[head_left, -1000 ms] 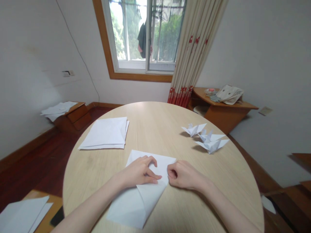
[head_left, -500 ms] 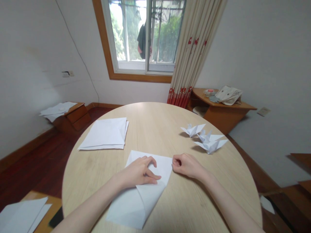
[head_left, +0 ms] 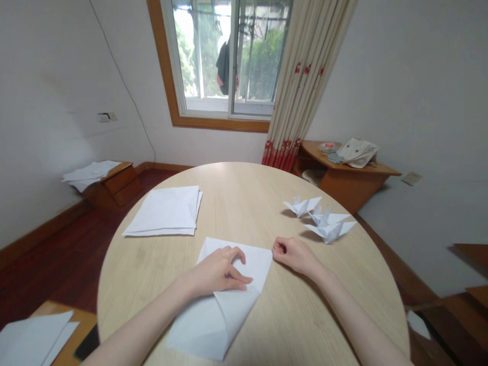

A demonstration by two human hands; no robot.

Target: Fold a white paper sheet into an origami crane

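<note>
A white sheet of paper, partly folded over, lies on the round table close to me. My left hand rests on top of it with fingers apart, the index finger bent and the thumb pressing near a folded flap. The hand covers part of the sheet. At the sheet's right corner, my right hand is closed, its fingertips pinching that corner. Several folded paper cranes stand at the right of the table, beyond my right hand.
A stack of white paper lies at the table's back left. The round table has a pale wood top. More sheets lie on a lower surface at the near left. A corner desk with a cloth bag stands behind, right.
My right hand has shifted very slightly right and up, with the paper's right corner drawn along a little. My left hand keeps its place on the sheet.
</note>
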